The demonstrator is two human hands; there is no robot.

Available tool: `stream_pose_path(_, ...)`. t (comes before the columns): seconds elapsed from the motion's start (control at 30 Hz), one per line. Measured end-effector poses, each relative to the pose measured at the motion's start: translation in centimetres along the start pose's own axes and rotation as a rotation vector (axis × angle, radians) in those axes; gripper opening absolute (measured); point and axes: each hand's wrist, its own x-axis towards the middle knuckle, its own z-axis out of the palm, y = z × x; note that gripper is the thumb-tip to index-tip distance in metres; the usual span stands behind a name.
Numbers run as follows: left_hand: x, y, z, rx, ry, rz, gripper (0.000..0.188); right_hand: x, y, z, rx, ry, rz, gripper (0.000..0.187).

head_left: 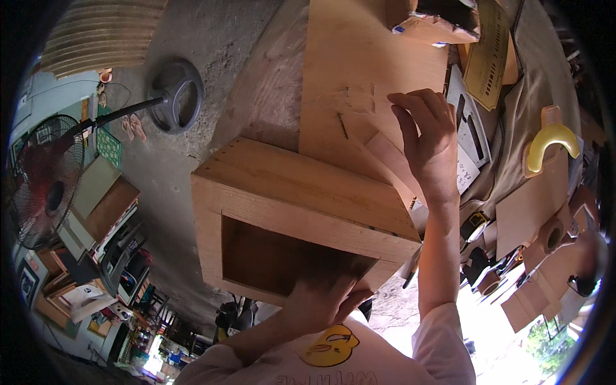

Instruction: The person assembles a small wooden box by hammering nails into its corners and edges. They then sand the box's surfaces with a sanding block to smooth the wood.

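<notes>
A pale wooden box [295, 173] with a rectangular opening in its near face sits at the centre, tilted slightly so its right end is lower in view. Taking the box as the centre of a clock, the person's left hand [321, 298] is between five and six o'clock, overlapping the lower edge of the opening; its fingertips are lost in shadow, so I cannot tell how tightly it is closed. The right hand [427, 138] is raised at two o'clock, apart from the box, fingers loosely bent with a narrow gap beside the thumb and nothing visible in it. Beyond the box, from twelve to one o'clock, stretches a plywood board [346, 58] with a thin, dark, nail-like piece [342, 126] on it. Farther out at one o'clock is an open cardboard box [436, 29]; a yellow curved object [550, 144] lies between two and three, and a tape measure [475, 226] at three. A standing fan [48, 183] is between nine and ten. At six is the person's white shirt [378, 350], printed with a yellow cartoon figure.
</notes>
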Motion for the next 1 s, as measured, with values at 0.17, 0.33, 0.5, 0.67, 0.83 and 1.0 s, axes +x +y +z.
stream_pose_path(0.17,0.1,0.3,-0.2,-0.057,0.003,-0.018,0.045,0.6,-0.2,0.2,-0.052,-0.003,-0.015,0.012)
stream_pose_path(0.33,-0.3,0.3,0.0,-0.076,-0.057,-0.052,0.04,1.5,0.0,0.3,-0.1,0.009,-0.018,0.012)
stream_pose_path(0.5,-0.2,0.3,-0.1,-0.039,-0.054,-0.03,0.037,2.6,0.0,0.9,-0.069,-0.031,-0.058,0.012)
stream_pose_path(0.67,-0.7,-0.3,0.5,-0.09,-0.084,-0.017,0.049,3.0,0.0,1.0,-0.088,-0.075,-0.07,0.012)
stream_pose_path(0.83,-0.4,-0.2,-0.1,-0.091,-0.142,-0.024,0.05,3.3,0.6,0.7,-0.077,-0.113,-0.159,0.014)
stream_pose_path(1.0,0.2,0.0,-0.1,-0.072,-0.095,-0.018,0.034,4.0,-0.1,0.8,-0.015,-0.129,-0.139,0.014)
